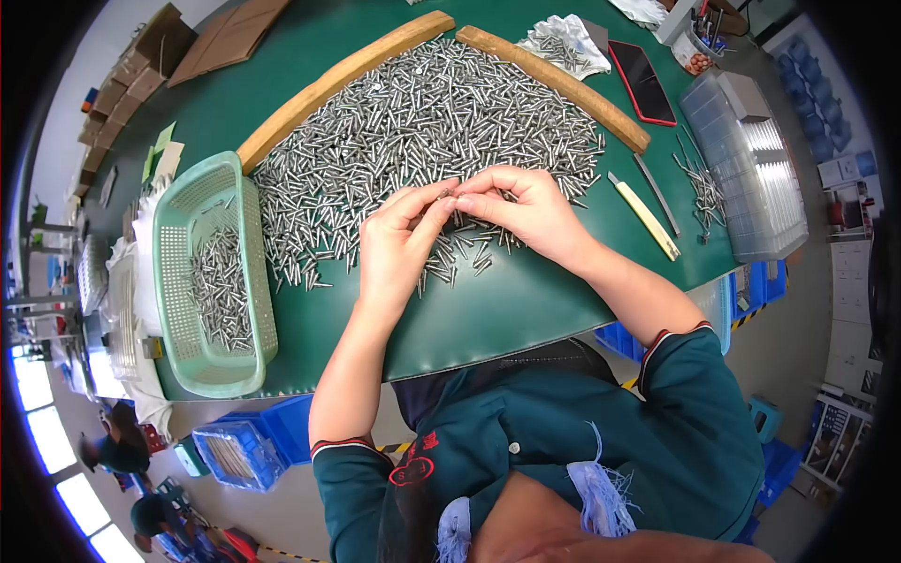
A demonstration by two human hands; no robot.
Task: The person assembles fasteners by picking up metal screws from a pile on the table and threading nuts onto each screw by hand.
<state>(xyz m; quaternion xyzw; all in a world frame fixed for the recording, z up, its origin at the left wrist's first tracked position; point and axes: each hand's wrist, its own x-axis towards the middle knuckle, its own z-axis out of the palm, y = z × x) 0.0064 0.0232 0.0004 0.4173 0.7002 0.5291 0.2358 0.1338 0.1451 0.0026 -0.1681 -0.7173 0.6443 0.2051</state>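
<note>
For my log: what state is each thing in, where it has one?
Left hand: thumb and fingers drawn together; anything pinched is unclear
Right hand: thumb and fingers drawn together, close to the left's
Metal pins: loose, in a broad pile
Green basket: upright, open-topped, partly filled with pins
Phone: lying flat, screen dark
Cutter knife: lying flat, blade tip apparently out
Clear plastic case: open or shut, cannot tell

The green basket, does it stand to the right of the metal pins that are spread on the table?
No, the green basket stands to the left of the metal pins spread on the table.
</note>
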